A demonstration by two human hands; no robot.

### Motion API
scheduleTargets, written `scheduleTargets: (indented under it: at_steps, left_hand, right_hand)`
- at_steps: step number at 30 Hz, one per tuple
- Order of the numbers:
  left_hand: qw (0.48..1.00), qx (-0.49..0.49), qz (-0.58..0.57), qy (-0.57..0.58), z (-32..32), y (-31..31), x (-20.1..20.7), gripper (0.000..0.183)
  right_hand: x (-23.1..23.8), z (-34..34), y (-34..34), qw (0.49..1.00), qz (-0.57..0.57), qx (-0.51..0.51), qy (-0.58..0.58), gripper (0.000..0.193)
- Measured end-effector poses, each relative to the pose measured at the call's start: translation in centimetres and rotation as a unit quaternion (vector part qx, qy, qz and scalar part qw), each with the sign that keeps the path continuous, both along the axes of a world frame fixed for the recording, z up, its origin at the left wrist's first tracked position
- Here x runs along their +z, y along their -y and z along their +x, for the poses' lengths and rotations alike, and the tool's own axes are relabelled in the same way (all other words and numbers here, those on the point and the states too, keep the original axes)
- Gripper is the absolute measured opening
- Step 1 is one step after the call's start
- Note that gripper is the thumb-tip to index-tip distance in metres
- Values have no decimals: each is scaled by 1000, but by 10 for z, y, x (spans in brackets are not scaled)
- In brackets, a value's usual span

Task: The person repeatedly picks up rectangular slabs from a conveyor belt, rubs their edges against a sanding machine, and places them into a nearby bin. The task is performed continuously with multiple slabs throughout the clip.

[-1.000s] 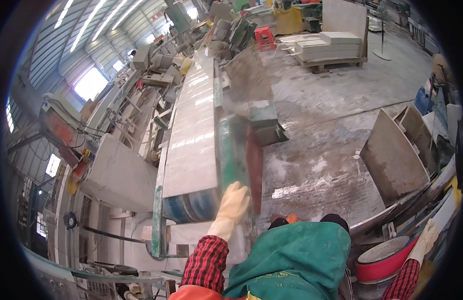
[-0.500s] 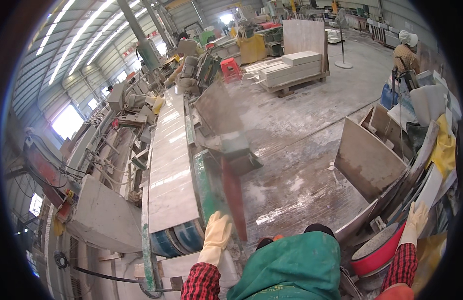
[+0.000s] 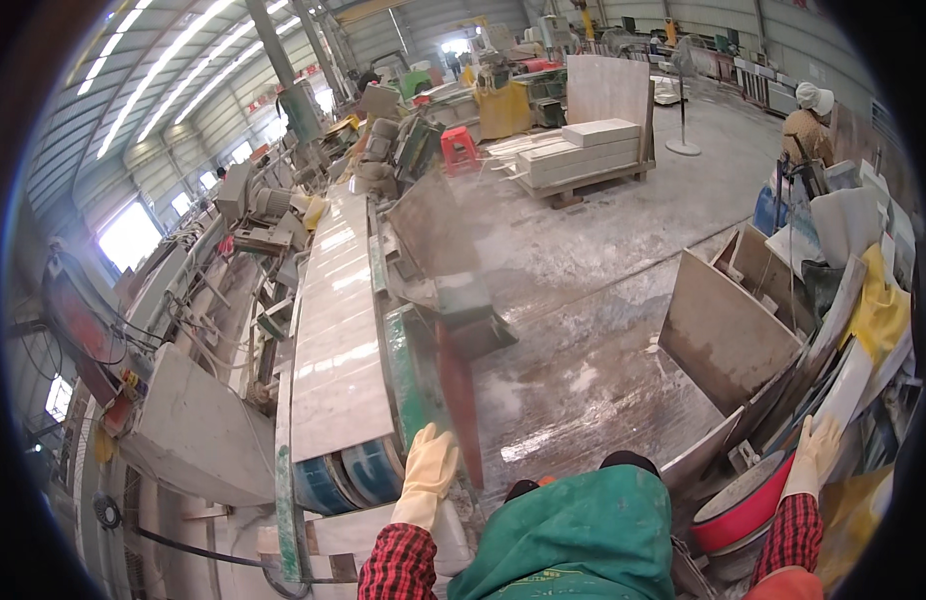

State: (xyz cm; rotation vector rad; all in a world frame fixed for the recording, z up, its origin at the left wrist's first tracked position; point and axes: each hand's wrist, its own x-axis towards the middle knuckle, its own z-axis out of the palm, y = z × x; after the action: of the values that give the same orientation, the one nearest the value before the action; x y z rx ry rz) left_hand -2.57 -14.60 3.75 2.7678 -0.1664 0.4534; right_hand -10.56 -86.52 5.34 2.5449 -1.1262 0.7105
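Head view: left hand (image 3: 428, 475), pale glove, fingers stretched forward, a little bent, only small gaps; nothing seen in it. Fingertips at the near end of the green side panel (image 3: 407, 370); contact or just over it, can't tell. Blue roller (image 3: 371, 470) just left of these fingers, pale belt (image 3: 338, 375) ahead and left, red plate (image 3: 459, 405) just right.

Right hand (image 3: 814, 450), same glove, fingers slightly apart at the lower end of the white strip (image 3: 849, 385); gripping or only resting, can't tell. Red-banded drum (image 3: 735, 515) just below-left of those fingers, yellow cloth (image 3: 876, 315) above-right.

Hard to make out: both palms hidden, thumbs unclear. Green apron (image 3: 573, 530) between the hands, cut off by the lower edge. Scrap pile right of the right fingers runs into the dark rim.
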Motion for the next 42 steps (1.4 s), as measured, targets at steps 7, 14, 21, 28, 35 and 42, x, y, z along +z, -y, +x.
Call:
scheduleTargets:
  at_steps: [7,14,21,28,35,42]
  left_hand:
    - [1000,-2,7,13,-2,4,12,23]
    - [1000,-15,7,23,-2,-1,11,19]
    - [998,-16,4,56,-5,-3,8,20]
    - [999,-18,-8,48,-4,-12,3,17]
    - [999,-22,-24,43,-1,-15,-4,18]
    - [998,-17,-49,36,-3,-20,-10,19]
  right_hand:
    - [18,3,-21,995,69,-55,-55,57]
    - [30,1,-44,987,100,-91,-81,59]
    - [26,-4,-48,987,121,-81,-63,61]
    - [-1,0,-33,992,90,-62,-62,54]
    - [-17,-5,-22,994,84,-63,-15,44]
    - [-4,-27,-70,992,118,-19,-29,53]
